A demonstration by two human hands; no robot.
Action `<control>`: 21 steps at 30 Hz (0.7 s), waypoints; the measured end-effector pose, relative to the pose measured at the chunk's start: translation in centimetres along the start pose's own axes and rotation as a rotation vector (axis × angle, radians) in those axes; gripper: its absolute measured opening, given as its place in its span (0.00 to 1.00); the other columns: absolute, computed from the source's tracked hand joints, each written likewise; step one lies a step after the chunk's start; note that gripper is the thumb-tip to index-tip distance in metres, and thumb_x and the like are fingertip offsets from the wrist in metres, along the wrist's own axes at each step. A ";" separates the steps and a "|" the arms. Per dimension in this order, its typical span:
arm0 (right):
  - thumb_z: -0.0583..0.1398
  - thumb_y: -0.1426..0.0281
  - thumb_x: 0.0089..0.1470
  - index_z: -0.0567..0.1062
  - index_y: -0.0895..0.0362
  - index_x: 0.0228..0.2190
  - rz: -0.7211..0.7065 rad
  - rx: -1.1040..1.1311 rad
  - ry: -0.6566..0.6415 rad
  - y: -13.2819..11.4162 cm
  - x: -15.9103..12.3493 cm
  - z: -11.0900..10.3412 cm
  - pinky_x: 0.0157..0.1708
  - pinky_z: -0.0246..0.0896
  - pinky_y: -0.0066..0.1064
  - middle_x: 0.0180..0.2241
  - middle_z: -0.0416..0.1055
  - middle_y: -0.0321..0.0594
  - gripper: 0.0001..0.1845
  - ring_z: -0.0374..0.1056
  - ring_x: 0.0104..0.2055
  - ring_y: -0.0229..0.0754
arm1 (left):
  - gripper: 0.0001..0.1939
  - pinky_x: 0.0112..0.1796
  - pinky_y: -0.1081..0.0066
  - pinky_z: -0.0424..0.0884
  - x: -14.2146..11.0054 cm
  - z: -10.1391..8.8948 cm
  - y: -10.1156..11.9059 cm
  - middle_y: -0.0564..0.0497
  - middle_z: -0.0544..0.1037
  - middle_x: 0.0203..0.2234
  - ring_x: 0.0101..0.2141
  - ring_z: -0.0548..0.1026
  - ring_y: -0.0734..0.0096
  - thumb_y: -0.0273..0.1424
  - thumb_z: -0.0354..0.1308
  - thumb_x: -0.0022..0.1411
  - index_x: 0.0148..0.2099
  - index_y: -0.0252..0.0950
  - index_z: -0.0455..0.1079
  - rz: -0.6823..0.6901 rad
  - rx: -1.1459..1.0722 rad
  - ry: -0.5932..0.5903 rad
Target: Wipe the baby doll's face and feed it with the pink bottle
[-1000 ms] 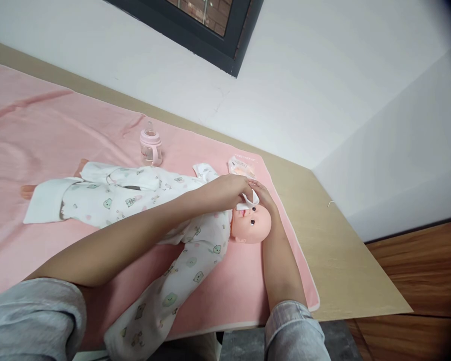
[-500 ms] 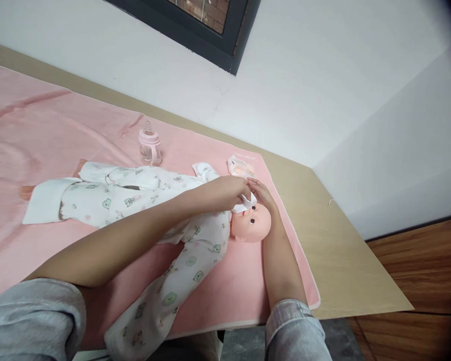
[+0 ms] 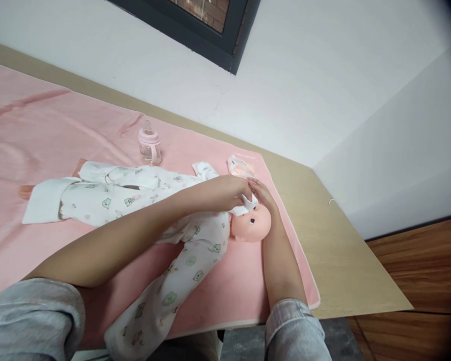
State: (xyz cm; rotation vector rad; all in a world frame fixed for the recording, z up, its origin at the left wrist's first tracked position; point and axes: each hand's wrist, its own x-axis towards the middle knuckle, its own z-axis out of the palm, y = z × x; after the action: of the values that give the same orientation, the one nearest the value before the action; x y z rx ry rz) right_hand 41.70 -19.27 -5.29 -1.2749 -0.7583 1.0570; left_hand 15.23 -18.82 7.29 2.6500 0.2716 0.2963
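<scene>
A baby doll [image 3: 253, 230] lies on its back with its bald head to the right, dressed in a white printed outfit [image 3: 176, 225]. My left hand [image 3: 232, 192] pinches a small white wipe [image 3: 245, 207] and presses it to the doll's face, covering the mouth and part of one eye. Around the far side of the doll's head curves my right hand [image 3: 265, 194], its fingers stretched out and resting beside the left fingertips. Part of the far side of the head is hidden behind my hands.
A pink baby bottle [image 3: 149, 146] with handles stands upright beyond the doll's legs. Near the head lies a small clear plastic packet [image 3: 241, 165]. A pink blanket [image 3: 33, 135] covers much of the wooden table [image 3: 330, 260], which borders a white wall with a dark-framed window [image 3: 225, 57].
The wipe has shifted slightly up the doll's face and now hides more of the far eye. My right hand has stayed in place.
</scene>
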 end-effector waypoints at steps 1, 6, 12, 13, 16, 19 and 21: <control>0.62 0.73 0.52 0.74 0.53 0.36 0.001 0.000 -0.001 0.0 0.0 0.0 0.58 0.68 0.39 0.36 0.78 0.39 0.07 0.75 0.45 0.42 | 0.14 0.34 0.73 0.64 -0.2 -0.1 -0.1 0.49 0.79 0.39 0.36 0.76 0.66 0.19 0.53 0.59 0.42 0.36 0.77 0.014 -0.016 -0.001; 0.62 0.74 0.53 0.75 0.54 0.35 0.022 0.022 -0.008 -0.2 0.0 0.0 0.55 0.70 0.34 0.36 0.78 0.38 0.06 0.76 0.39 0.38 | 0.14 0.33 0.72 0.63 -0.7 -0.2 0.3 0.50 0.79 0.40 0.37 0.75 0.66 0.21 0.54 0.60 0.45 0.36 0.74 0.003 -0.013 -0.081; 0.63 0.74 0.53 0.75 0.55 0.36 0.010 0.026 -0.009 -0.1 0.0 -0.1 0.54 0.71 0.34 0.37 0.79 0.39 0.07 0.76 0.40 0.38 | 0.07 0.27 0.69 0.56 -0.5 0.1 1.3 0.50 0.74 0.28 0.27 0.69 0.68 0.23 0.54 0.60 0.29 0.35 0.64 -0.053 0.114 -0.084; 0.62 0.74 0.53 0.76 0.55 0.36 0.008 0.029 -0.011 0.0 0.1 -0.1 0.53 0.71 0.33 0.37 0.79 0.39 0.06 0.76 0.40 0.38 | 0.08 0.27 0.69 0.55 -0.4 0.2 1.5 0.50 0.73 0.27 0.26 0.68 0.68 0.23 0.54 0.59 0.28 0.35 0.63 -0.054 0.123 -0.080; 0.63 0.74 0.53 0.76 0.56 0.36 -0.003 0.038 -0.023 0.2 0.2 -0.2 0.52 0.72 0.33 0.37 0.79 0.40 0.07 0.76 0.40 0.38 | 0.08 0.27 0.69 0.54 -0.3 0.5 1.7 0.50 0.70 0.26 0.25 0.65 0.68 0.23 0.53 0.58 0.27 0.36 0.60 -0.057 0.151 -0.088; 0.65 0.72 0.51 0.75 0.55 0.36 -0.013 0.035 -0.036 0.3 0.3 -0.3 0.53 0.71 0.33 0.38 0.79 0.40 0.08 0.76 0.41 0.39 | 0.09 0.26 0.68 0.52 -0.2 0.6 1.7 0.51 0.69 0.25 0.24 0.64 0.68 0.22 0.53 0.58 0.27 0.36 0.60 -0.068 0.182 -0.104; 0.65 0.72 0.51 0.75 0.55 0.37 -0.012 0.035 -0.037 0.3 0.3 -0.4 0.52 0.72 0.33 0.39 0.79 0.40 0.09 0.76 0.41 0.38 | 0.09 0.26 0.68 0.52 -0.3 0.5 1.7 0.50 0.68 0.25 0.24 0.63 0.69 0.21 0.53 0.57 0.26 0.36 0.60 -0.066 0.193 -0.102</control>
State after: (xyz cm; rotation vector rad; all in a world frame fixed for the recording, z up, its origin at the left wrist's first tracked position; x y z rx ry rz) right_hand 42.11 -19.12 -5.63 -1.2226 -0.7717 1.0820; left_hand 15.31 -20.61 7.61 2.8284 0.3703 0.1187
